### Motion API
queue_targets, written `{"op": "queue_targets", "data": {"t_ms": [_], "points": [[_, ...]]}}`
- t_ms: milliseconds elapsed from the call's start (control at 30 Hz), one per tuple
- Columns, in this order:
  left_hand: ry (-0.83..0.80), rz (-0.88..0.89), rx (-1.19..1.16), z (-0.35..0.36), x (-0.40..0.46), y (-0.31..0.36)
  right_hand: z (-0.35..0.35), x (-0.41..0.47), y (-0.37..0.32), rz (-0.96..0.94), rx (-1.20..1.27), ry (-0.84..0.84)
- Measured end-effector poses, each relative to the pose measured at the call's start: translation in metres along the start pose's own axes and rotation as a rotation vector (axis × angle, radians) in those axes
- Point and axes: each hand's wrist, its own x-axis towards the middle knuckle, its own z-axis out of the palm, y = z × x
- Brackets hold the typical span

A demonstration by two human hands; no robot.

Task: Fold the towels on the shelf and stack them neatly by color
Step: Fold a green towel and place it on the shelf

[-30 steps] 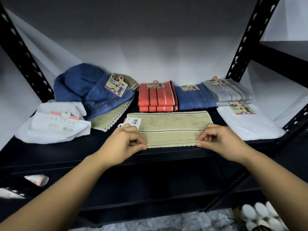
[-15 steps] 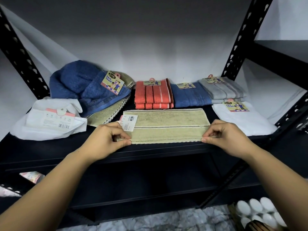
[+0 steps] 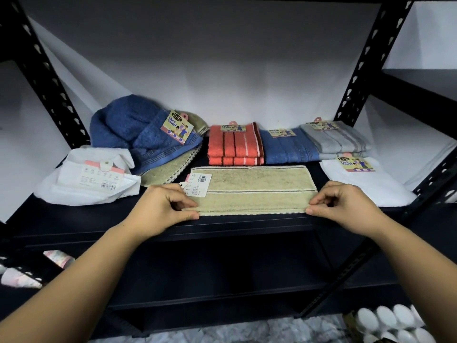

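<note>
The left hand (image 3: 163, 207) and the right hand (image 3: 346, 206) each pinch a near corner of the tan towel (image 3: 257, 191). It lies flat and folded long, close to the front edge of the black shelf (image 3: 247, 225). Behind it sit a folded orange towel (image 3: 235, 144), a folded blue towel (image 3: 288, 149) and a gray towel (image 3: 338, 141). A messy blue towel (image 3: 133, 125) is heaped far left.

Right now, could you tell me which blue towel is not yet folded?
The blue towel at back left, crumpled in a heap; the other blue towel, beside the orange ones, lies folded flat.
</note>
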Motion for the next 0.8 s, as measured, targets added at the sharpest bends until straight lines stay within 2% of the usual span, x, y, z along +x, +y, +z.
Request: {"op": "queue_targets", "data": {"t_ms": [133, 233, 300, 367, 467, 633, 800], "points": [[0.121, -0.022, -0.028, -0.001, 0.015, 0.014, 0.019, 0.013, -0.029, -0.053, -0.016, 0.216], [0.246, 0.008, 0.126, 0.014, 0.049, 0.027, 0.053, 0.044, -0.07, -0.086, -0.086, 0.277], [0.235, -0.047, 0.242, 0.033, 0.071, 0.032, 0.082, 0.065, -0.094, -0.03, -0.139, 0.178], [0.146, -0.142, 0.282, 0.053, 0.081, 0.032, 0.111, 0.078, -0.108, 0.018, -0.197, 0.083], [-0.03, -0.161, 0.345, 0.076, 0.077, 0.019, 0.133, 0.075, -0.103, 0.012, -0.405, -0.055], [-0.213, -0.184, 0.473, 0.077, 0.078, 0.008, 0.093, 0.064, -0.067, 0.115, -0.548, -0.264], [-0.213, -0.177, 0.504, 0.077, 0.076, 0.011, 0.049, 0.06, -0.031, 0.237, -0.539, -0.239]]}}
